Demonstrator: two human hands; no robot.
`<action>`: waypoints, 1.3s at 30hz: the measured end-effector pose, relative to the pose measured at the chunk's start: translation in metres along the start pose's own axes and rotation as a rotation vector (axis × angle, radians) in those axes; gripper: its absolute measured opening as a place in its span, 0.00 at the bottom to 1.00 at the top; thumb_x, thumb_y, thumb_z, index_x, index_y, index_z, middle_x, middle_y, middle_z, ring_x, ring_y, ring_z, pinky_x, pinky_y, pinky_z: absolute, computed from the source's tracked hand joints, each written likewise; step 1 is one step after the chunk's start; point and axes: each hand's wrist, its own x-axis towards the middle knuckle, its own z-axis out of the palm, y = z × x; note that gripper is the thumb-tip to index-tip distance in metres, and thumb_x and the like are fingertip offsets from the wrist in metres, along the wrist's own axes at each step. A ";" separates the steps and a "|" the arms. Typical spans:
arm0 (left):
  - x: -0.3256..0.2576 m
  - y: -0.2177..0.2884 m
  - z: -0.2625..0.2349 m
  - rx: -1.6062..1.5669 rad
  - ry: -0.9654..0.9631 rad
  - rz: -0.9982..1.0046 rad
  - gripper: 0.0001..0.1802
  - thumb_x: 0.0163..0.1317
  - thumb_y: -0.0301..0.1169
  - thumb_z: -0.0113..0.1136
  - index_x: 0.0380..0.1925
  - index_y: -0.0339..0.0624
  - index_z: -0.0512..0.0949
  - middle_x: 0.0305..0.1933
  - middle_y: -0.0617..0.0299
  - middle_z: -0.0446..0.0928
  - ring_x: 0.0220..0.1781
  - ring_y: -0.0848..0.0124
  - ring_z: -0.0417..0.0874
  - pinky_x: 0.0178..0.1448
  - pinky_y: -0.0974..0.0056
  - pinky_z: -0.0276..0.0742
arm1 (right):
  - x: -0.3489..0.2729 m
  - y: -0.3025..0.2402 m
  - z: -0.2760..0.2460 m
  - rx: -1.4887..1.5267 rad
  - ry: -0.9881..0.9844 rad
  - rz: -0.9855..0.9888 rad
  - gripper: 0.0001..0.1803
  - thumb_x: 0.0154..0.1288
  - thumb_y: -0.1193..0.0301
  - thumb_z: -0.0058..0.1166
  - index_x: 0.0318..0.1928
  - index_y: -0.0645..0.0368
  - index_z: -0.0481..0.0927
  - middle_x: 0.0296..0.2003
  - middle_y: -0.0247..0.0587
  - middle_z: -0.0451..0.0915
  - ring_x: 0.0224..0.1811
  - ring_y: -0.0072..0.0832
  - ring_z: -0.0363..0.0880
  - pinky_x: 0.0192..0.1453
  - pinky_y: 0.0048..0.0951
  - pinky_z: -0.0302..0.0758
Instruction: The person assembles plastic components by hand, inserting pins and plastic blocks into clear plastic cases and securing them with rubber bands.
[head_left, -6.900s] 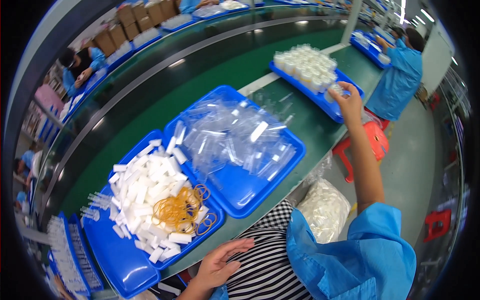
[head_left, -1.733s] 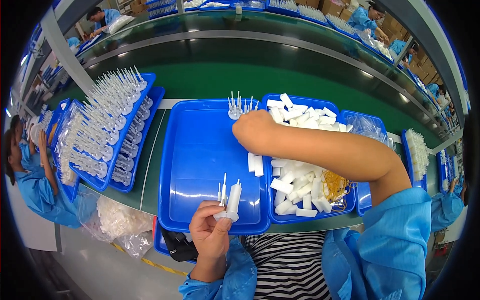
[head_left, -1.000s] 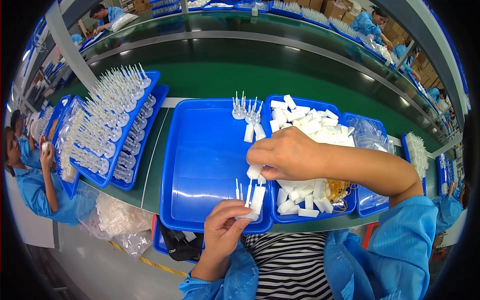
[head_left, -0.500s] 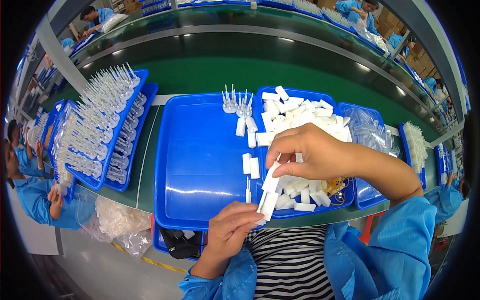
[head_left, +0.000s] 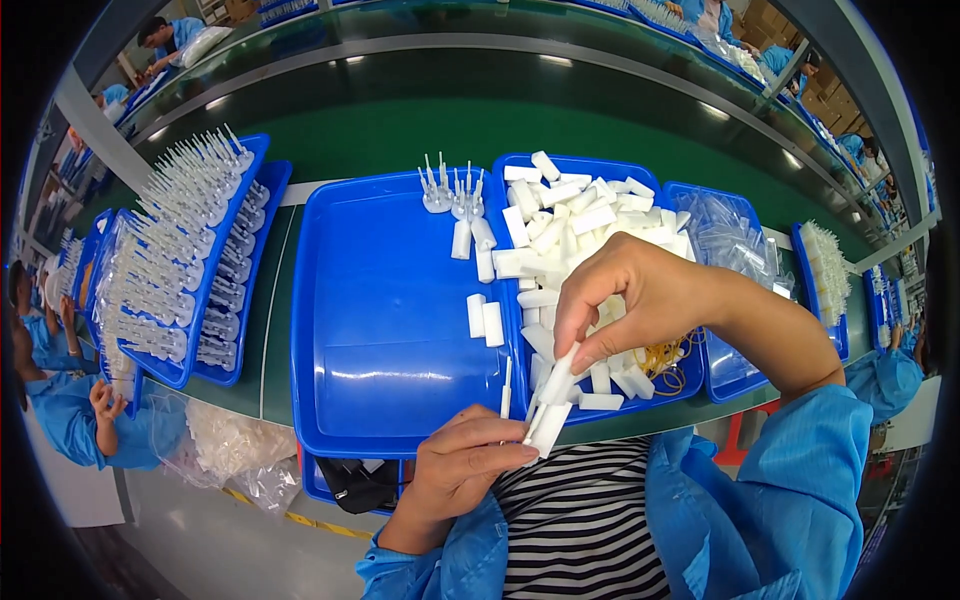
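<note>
At the left edge of the frame, a co-worker's hand (head_left: 107,402) was visible. To its right, overlapping blue trays (head_left: 213,285) carried rows of clear pronged pieces (head_left: 180,265); below lay a clear bag (head_left: 235,432) of pale material. A large blue tray (head_left: 395,290) occupied the centre, with a few pronged pieces near its upper right corner and loose white blocks (head_left: 484,318) along its right side.

At lower centre, the left hand (head_left: 465,465) grasped a pronged holder (head_left: 506,388), prongs upward, its base mostly covered by the fingers. One white block (head_left: 547,433) stood at the holder. The right hand (head_left: 635,300) pinched a second, tilted block (head_left: 563,372) at the holder; whether it was seated could not be told.

Behind that hand, a blue bin (head_left: 605,166) contained heaped white blocks and amber rubber bands (head_left: 665,358). Farther right, a shallow tray (head_left: 735,370) bore clear plastic pieces (head_left: 735,250); at far right stood pale upright parts (head_left: 825,270).
</note>
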 end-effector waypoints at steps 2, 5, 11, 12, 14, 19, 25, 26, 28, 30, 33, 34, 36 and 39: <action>0.001 0.000 0.000 0.012 -0.019 0.001 0.12 0.46 0.19 0.62 0.33 0.40 0.83 0.37 0.57 0.79 0.32 0.65 0.77 0.35 0.66 0.72 | 0.000 0.004 0.001 -0.001 0.006 -0.005 0.07 0.50 0.74 0.65 0.33 0.58 0.83 0.29 0.33 0.83 0.30 0.17 0.80 0.37 0.19 0.73; 0.002 -0.001 0.001 0.034 -0.055 -0.018 0.12 0.45 0.19 0.62 0.33 0.41 0.83 0.37 0.57 0.79 0.32 0.65 0.77 0.36 0.66 0.73 | 0.001 0.005 0.005 -0.032 0.020 -0.017 0.06 0.51 0.73 0.65 0.31 0.57 0.84 0.29 0.32 0.83 0.31 0.17 0.79 0.37 0.20 0.73; 0.003 -0.002 -0.001 0.020 -0.064 0.009 0.12 0.46 0.18 0.61 0.33 0.41 0.83 0.37 0.57 0.78 0.32 0.64 0.77 0.36 0.66 0.73 | -0.005 0.003 0.008 0.024 0.036 -0.016 0.05 0.51 0.74 0.64 0.31 0.57 0.84 0.29 0.34 0.83 0.32 0.18 0.79 0.38 0.20 0.74; 0.004 -0.001 -0.001 0.025 -0.060 0.016 0.12 0.46 0.18 0.61 0.33 0.41 0.83 0.37 0.57 0.78 0.31 0.64 0.77 0.36 0.66 0.73 | -0.006 0.003 0.008 0.037 0.060 0.031 0.05 0.51 0.74 0.65 0.31 0.57 0.84 0.29 0.34 0.83 0.31 0.18 0.79 0.39 0.20 0.74; 0.005 -0.004 -0.001 0.024 -0.066 0.011 0.12 0.46 0.19 0.61 0.33 0.41 0.83 0.37 0.58 0.78 0.31 0.64 0.77 0.35 0.66 0.73 | -0.006 0.006 0.007 0.062 0.063 0.048 0.05 0.51 0.74 0.65 0.31 0.57 0.85 0.29 0.34 0.83 0.31 0.18 0.79 0.39 0.20 0.74; 0.006 -0.005 -0.001 -0.004 -0.085 0.035 0.12 0.45 0.19 0.62 0.33 0.41 0.83 0.37 0.59 0.78 0.31 0.63 0.76 0.35 0.66 0.73 | -0.008 0.006 0.005 0.136 0.033 0.050 0.07 0.47 0.79 0.66 0.30 0.61 0.84 0.30 0.40 0.83 0.33 0.26 0.81 0.40 0.23 0.75; 0.007 -0.006 -0.001 -0.056 -0.109 0.051 0.12 0.45 0.19 0.62 0.33 0.41 0.83 0.37 0.59 0.79 0.31 0.63 0.76 0.34 0.66 0.72 | -0.010 0.011 0.008 0.281 0.025 0.203 0.07 0.48 0.79 0.66 0.31 0.62 0.84 0.31 0.40 0.83 0.35 0.25 0.81 0.42 0.23 0.75; 0.008 -0.007 -0.001 -0.034 -0.116 0.033 0.13 0.45 0.19 0.62 0.34 0.41 0.83 0.37 0.59 0.79 0.31 0.64 0.76 0.34 0.66 0.72 | -0.011 0.011 0.009 0.200 0.045 0.179 0.07 0.48 0.79 0.65 0.31 0.62 0.84 0.31 0.40 0.83 0.35 0.25 0.81 0.42 0.23 0.75; 0.009 -0.008 -0.001 -0.013 -0.123 0.015 0.13 0.45 0.19 0.62 0.34 0.41 0.83 0.37 0.59 0.79 0.31 0.64 0.75 0.34 0.66 0.72 | -0.014 0.009 0.008 0.119 0.065 0.155 0.06 0.49 0.79 0.65 0.31 0.62 0.84 0.31 0.40 0.83 0.35 0.25 0.82 0.42 0.23 0.75; 0.008 -0.009 0.000 -0.006 -0.117 0.019 0.13 0.44 0.19 0.62 0.33 0.41 0.83 0.36 0.59 0.79 0.31 0.64 0.76 0.34 0.66 0.73 | -0.017 0.007 0.006 0.076 0.089 0.122 0.06 0.49 0.79 0.65 0.31 0.62 0.84 0.32 0.40 0.83 0.35 0.24 0.82 0.42 0.23 0.75; 0.009 -0.008 0.001 -0.016 -0.122 0.003 0.14 0.44 0.18 0.61 0.33 0.41 0.83 0.36 0.59 0.79 0.31 0.64 0.76 0.35 0.66 0.73 | -0.016 0.012 0.009 0.110 0.079 0.151 0.06 0.50 0.78 0.65 0.32 0.61 0.84 0.32 0.39 0.83 0.35 0.24 0.82 0.42 0.22 0.75; 0.009 -0.008 0.001 -0.016 -0.126 0.006 0.14 0.44 0.18 0.61 0.33 0.41 0.83 0.36 0.59 0.79 0.31 0.64 0.76 0.35 0.66 0.73 | -0.017 0.012 0.013 0.108 0.083 0.150 0.06 0.50 0.78 0.65 0.32 0.61 0.84 0.32 0.39 0.83 0.35 0.24 0.82 0.42 0.22 0.75; 0.010 -0.009 0.002 0.042 -0.158 0.009 0.11 0.47 0.19 0.62 0.32 0.41 0.82 0.38 0.58 0.78 0.33 0.63 0.76 0.36 0.66 0.74 | -0.016 0.010 0.023 0.134 0.028 0.116 0.07 0.50 0.78 0.65 0.33 0.60 0.84 0.33 0.40 0.83 0.36 0.25 0.82 0.42 0.22 0.76; 0.007 -0.006 0.000 0.145 -0.049 0.034 0.09 0.50 0.23 0.64 0.34 0.38 0.79 0.44 0.52 0.74 0.36 0.65 0.77 0.40 0.66 0.74 | -0.013 0.006 0.027 0.154 0.034 0.094 0.08 0.51 0.77 0.64 0.34 0.60 0.84 0.33 0.40 0.83 0.36 0.25 0.82 0.42 0.22 0.76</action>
